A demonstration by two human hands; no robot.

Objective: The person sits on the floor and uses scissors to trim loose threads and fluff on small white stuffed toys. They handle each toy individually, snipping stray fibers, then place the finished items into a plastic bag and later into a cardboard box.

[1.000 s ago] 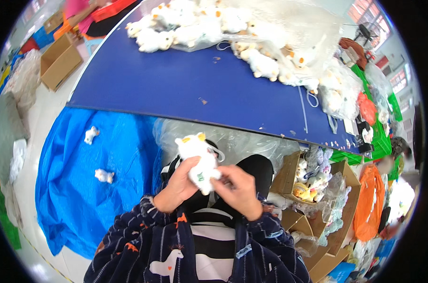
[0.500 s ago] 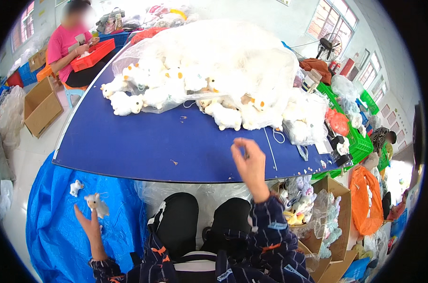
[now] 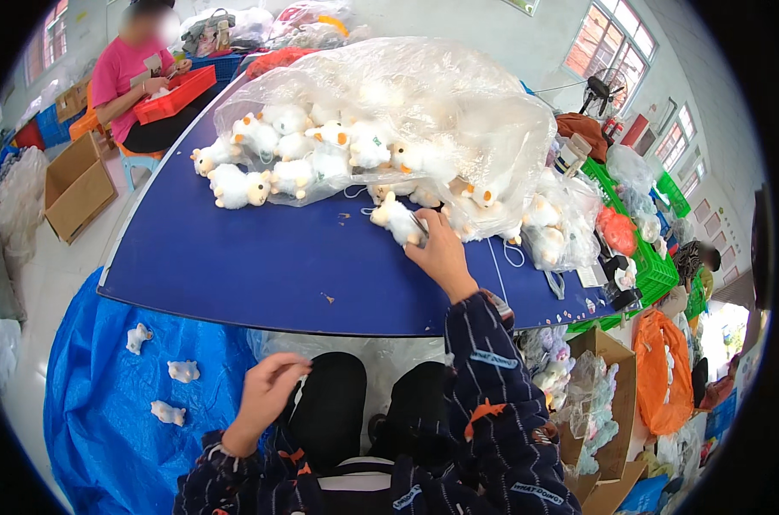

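Observation:
On the blue table [image 3: 235, 266], my right hand [image 3: 445, 256] is closed at the end of a white plush animal [image 3: 396, 221] with orange feet. A thin dark metal tool [image 3: 419, 225] shows at its fingers; its kind cannot be made out. My left hand [image 3: 267, 396] is above my left thigh, with its fingers stretched out and nothing visible in them. To its left, a small white plush animal [image 3: 138, 338] and two others lie apart on a blue plastic sheet [image 3: 89, 412]. A large heap of similar plush animals [image 3: 304, 154] sits beyond my right hand, partly under clear plastic [image 3: 458, 94].
Across the table at left, a person in pink [image 3: 123, 73] handles things over a red crate [image 3: 176, 96]. An open cardboard box [image 3: 79, 193] stands on the floor. Green crates [image 3: 660, 275], an orange bag [image 3: 660, 369] and a box of plush toys [image 3: 617, 386] crowd the right.
My left hand has swung right from over the blue sheet, and the plush animal beside it is now down on the sheet. My right hand has reached forward to a toy at the heap.

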